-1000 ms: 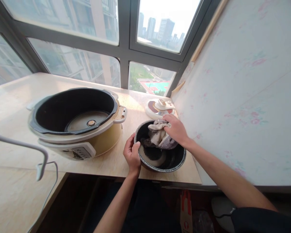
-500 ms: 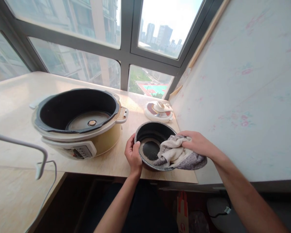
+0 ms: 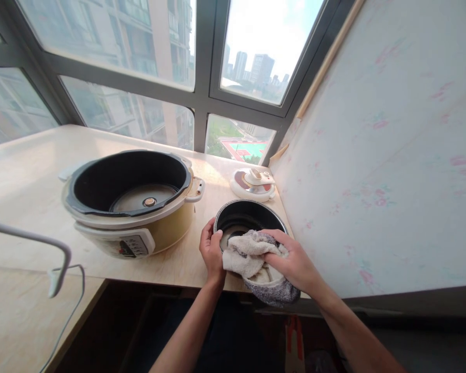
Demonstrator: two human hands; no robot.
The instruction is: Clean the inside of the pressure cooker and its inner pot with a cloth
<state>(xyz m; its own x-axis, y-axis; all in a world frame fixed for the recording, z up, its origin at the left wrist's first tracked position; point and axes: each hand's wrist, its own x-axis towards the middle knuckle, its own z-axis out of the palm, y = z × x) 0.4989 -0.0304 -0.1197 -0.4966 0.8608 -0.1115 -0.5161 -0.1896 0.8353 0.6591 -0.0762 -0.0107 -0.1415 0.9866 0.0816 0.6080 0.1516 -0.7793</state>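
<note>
A black inner pot (image 3: 252,211) with a pale rim stands on the counter, tipped slightly toward me. My left hand (image 3: 212,249) grips its left side, thumb at the rim and fingers around the outer wall. Bunched in my right hand (image 3: 291,256) is a white and grey cloth (image 3: 252,254). The cloth lies over the near rim of the pot and hangs down outside it, hiding most of the pot's bottom and front wall. To the left sits the pressure cooker body (image 3: 171,223), lidless, with its dark inside showing.
Behind the pot, a cooker lid (image 3: 252,184) with a white handle lies near the wall (image 3: 373,207). A grey cable (image 3: 31,238) crosses the left side. The counter (image 3: 27,181) ends in a front edge, with a bag (image 3: 294,344) below. Windows rise behind.
My right hand has moved the cloth left and toward me, from the pot's right side to its near rim. My left hand keeps its hold. The view has shifted slightly.
</note>
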